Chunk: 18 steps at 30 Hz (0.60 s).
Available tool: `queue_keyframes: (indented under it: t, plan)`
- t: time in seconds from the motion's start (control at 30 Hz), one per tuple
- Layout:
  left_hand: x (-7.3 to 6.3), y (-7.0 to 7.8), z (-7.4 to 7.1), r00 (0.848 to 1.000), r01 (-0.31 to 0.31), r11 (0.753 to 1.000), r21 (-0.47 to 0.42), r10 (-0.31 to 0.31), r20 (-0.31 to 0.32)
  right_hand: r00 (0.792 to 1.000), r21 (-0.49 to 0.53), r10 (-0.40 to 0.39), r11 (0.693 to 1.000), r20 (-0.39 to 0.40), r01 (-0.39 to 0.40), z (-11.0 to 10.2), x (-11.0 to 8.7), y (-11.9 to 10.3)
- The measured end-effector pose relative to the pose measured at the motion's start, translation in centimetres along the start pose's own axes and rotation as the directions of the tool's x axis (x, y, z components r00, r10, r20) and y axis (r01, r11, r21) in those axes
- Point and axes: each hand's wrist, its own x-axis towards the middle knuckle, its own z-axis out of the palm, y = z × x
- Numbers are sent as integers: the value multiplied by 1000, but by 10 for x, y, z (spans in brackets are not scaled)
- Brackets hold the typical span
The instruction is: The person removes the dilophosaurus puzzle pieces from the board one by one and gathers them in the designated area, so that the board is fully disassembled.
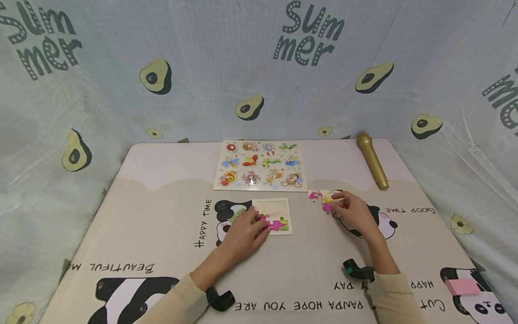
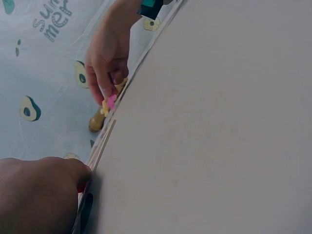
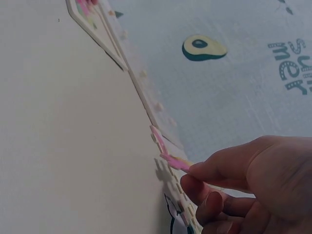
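Observation:
A small square puzzle tray with a pale wooden frame lies mid-table, with pink and green jigsaw pieces set along its lower part. My left hand rests over the tray's left side, its fingertips on the pieces there and hiding some of them. To the right, my right hand pinches a pink and yellow jigsaw piece between thumb and index finger, lifted and tilted above the table. Loose puzzle pieces lie beside and partly under that hand.
Behind the tray lies a larger puzzle board with cartoon insects. A gold microphone-shaped object lies at the back right. A pink block sits near the right edge. A printed curtain hangs behind the table.

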Motion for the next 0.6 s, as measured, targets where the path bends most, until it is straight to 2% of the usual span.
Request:
queue_keyframes:
  t: [0.2,0.4,0.6]
  plan:
    - [-1,0,0,1000,15,1000,-12,-15,20,999,-7,21,1000,36,-21,2,0,1]
    - [0,-1,-1,999,26,1000,-17,-25,41,1000,-50,22,999,17,-21,5,1,2]
    - [1,0,-1,1000,11,1000,-12,-11,18,999,-84,36,996,-9,-36,5,2,2]
